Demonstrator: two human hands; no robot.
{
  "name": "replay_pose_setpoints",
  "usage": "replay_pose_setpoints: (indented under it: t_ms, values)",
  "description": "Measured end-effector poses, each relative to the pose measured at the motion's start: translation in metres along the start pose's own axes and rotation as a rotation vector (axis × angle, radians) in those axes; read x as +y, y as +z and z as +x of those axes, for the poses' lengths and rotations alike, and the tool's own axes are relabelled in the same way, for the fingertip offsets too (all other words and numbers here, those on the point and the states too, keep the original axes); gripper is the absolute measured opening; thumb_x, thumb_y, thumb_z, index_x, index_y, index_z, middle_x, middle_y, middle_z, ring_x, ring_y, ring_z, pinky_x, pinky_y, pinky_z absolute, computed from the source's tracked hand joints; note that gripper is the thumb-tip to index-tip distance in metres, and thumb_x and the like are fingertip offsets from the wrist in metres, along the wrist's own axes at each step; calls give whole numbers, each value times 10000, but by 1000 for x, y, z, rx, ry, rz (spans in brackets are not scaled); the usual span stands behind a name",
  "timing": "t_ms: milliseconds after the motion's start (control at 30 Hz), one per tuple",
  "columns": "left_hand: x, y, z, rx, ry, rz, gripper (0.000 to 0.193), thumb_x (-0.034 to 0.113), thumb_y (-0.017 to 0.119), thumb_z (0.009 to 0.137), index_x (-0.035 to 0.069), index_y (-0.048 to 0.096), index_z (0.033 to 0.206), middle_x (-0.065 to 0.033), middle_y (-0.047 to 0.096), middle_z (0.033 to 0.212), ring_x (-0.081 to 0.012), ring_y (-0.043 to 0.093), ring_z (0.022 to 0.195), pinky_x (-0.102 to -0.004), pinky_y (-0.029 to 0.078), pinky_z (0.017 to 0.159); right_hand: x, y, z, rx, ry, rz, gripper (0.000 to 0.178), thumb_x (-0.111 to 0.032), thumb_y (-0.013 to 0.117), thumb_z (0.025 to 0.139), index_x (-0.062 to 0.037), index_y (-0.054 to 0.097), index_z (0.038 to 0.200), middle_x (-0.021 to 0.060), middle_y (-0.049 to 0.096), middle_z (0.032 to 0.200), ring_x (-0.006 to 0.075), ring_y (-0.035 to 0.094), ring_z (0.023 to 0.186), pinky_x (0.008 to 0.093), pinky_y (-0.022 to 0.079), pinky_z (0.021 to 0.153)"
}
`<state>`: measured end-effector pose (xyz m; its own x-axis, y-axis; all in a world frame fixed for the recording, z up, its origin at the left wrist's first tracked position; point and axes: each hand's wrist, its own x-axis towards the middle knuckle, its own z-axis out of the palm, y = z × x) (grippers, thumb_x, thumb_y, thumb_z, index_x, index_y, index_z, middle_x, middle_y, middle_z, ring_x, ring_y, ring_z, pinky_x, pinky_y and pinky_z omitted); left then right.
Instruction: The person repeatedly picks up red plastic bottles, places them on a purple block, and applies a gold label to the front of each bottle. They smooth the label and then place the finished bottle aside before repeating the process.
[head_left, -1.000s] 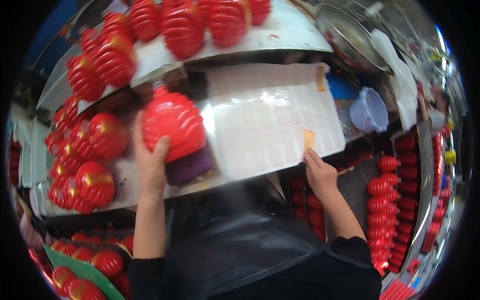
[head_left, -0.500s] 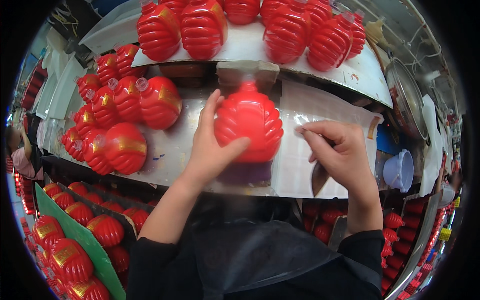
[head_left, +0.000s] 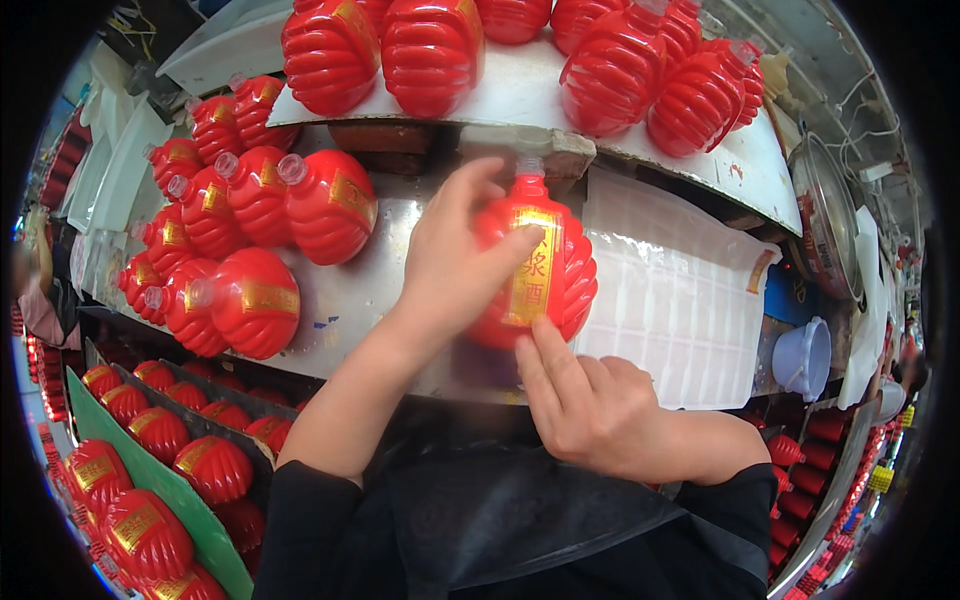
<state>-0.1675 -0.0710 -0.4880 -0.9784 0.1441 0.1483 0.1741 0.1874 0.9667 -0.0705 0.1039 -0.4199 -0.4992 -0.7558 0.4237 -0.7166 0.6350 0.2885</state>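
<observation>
The left hand point(head_left: 455, 245) is standing open at the left of a red bottle point(head_left: 575, 280) in the middle of the frame, its thumb resting on the gold label point(head_left: 530, 290) and its fingers spreading beside the clear neck; the right hand point(head_left: 600, 405) is coming in from the lower right, 2 straight fingers touching the label's lower end; its thumb is hiding, so I cannot tell whether it is gripping anything; the bottle's neck is pointing to the top of the frame, toward a pale block point(head_left: 565, 155); a purple pad point(head_left: 485, 365) is showing just below the bottle.

Right of centre, a white sheet point(head_left: 680, 290) is lying on the bench point(head_left: 365, 325); a blue bucket point(head_left: 803, 358) is standing at the far right; other bottles point(head_left: 250, 305) are crowding the bench at left; more are lining the white shelf point(head_left: 740, 190) along the top; a green panel point(head_left: 165, 495) is slanting across the lower left.
</observation>
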Motion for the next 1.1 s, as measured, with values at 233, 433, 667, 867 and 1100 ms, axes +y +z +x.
replay_pose_setpoints:
  t_ms: [233,433,667,867,1100]
  values:
    - [2,-14,-14,-119,456,333,668,343,736,841,67,590,1432,-246,544,1422,-441,497,1328,-516,377,1151,48,25,-8,18,627,619,399,-112,752,929,-70,705,1323,117,625,876,233,621,639,333,503,590]
    - [14,-9,-21,-151,384,549,730,359,769,806,83,576,1455,-254,479,1492,-461,458,1379,-529,367,1169,64,46,-2,-74,732,821,435,-209,775,897,-108,715,1315,122,590,901,264,622,723,364,520,668]
    - [4,-13,-22,-165,331,382,698,367,661,930,51,487,1528,-267,477,1527,-443,452,1422,-489,344,1202,72,39,-8,-112,858,1025,522,-274,704,947,-91,631,1430,152,650,1208,247,682,783,354,552,778]
    - [-11,-13,-26,-159,279,154,695,323,637,947,23,447,1544,-249,451,1581,-419,424,1475,-471,318,1224,54,43,-19,-187,838,1001,854,-410,794,870,-104,458,1593,175,623,1410,157,630,773,287,541,737]
    - [-13,-18,-26,-216,291,175,749,345,706,913,12,460,1537,-227,404,1626,-370,348,1539,-450,258,1255,52,48,-21,-193,814,944,882,-403,804,840,-112,453,1595,197,631,1408,221,686,987,317,554,842]
